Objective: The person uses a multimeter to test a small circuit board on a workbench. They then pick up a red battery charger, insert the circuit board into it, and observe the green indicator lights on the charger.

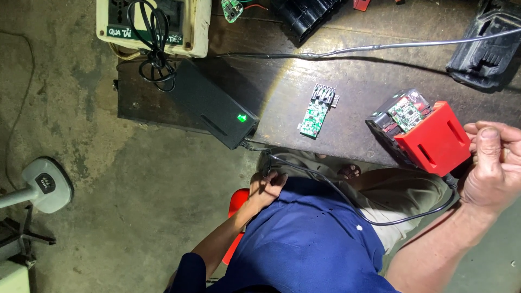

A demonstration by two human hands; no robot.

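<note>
Red battery pack (434, 142) sits gripped in our right hand (491, 168); left of it lie a green circuit board (315, 115) and black charger (211, 103), while our left hand (266, 187) pinches the black cable (347, 203).

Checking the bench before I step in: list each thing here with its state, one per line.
Red battery pack: gripped by the right hand, casing open at one end, circuit board exposed.
Black charger brick: green light on, lying flat.
Black cable: left hand rests at it, draped across the lap.
Loose green circuit board: bare, lying flat on the floor plate.
Black battery shell: lying untouched.
</note>
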